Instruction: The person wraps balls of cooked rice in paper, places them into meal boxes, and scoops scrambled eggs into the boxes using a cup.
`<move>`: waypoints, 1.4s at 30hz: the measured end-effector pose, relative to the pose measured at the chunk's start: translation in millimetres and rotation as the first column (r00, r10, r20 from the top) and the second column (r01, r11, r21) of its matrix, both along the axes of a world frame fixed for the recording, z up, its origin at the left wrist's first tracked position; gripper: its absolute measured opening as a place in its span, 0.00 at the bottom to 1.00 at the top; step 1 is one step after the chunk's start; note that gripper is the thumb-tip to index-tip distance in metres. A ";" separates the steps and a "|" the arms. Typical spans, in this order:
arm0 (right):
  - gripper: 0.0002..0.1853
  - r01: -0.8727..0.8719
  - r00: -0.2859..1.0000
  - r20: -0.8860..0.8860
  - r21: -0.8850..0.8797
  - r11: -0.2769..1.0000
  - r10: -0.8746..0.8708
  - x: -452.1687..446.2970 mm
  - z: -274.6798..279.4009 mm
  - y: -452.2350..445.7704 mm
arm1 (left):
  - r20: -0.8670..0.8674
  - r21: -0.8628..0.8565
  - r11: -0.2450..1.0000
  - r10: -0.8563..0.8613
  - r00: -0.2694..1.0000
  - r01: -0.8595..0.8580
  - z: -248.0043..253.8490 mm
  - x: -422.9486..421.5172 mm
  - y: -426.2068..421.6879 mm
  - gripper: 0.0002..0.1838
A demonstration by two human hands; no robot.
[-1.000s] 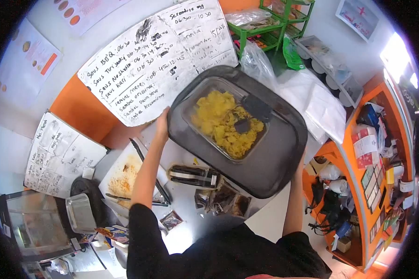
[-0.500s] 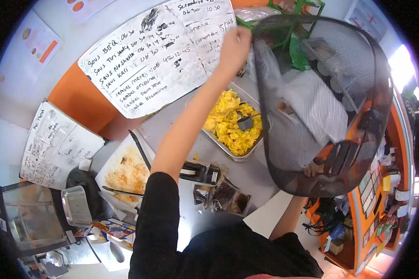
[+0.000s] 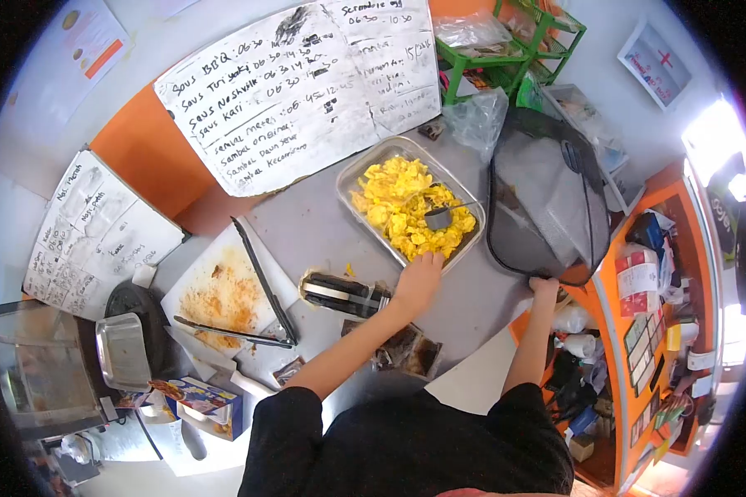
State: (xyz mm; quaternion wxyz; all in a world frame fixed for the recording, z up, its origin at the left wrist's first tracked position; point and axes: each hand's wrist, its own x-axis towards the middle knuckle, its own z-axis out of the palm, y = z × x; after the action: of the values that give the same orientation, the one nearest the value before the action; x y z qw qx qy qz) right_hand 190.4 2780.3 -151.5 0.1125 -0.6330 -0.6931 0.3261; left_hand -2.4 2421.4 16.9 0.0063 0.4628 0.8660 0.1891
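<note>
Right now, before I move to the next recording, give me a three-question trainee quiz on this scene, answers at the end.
1. Which hand holds the mesh cover?
2. What rests in the yellow food: A, the tongs; B, a dark grey scoop; C, a plastic bag?
3. True or false: the mesh cover is lying over the tray.

Key:
1. The right hand, at the near rim; the left hand is at the tray's near edge.
2. B.
3. False: the cover is beside the tray, on its right, leaving the food uncovered.
</note>
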 end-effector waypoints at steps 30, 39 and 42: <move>0.20 -0.812 0.537 -0.371 0.017 0.583 0.758 -164.7 263.1 -155.4 | 0.710 0.627 0.443 0.013 0.704 -0.641 68.7 -59.5 -92.0 0.14; 0.25 -0.985 0.081 -0.665 0.063 0.163 0.743 -163.1 376.2 -351.3 | 0.325 0.940 0.072 0.109 0.939 -0.333 145.0 58.5 -314.8 0.35; 0.21 -0.997 -0.079 -0.612 0.034 -0.074 0.787 -138.9 382.0 -511.2 | 0.541 0.836 -0.237 0.206 0.815 -0.495 142.6 130.7 -412.8 0.44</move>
State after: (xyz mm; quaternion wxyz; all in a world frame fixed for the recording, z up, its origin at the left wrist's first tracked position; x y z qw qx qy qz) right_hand 51.4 2269.1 230.5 -0.1376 0.1283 -0.7846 0.5908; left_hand 128.3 2008.6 159.5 -0.3039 0.0191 0.5220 0.7967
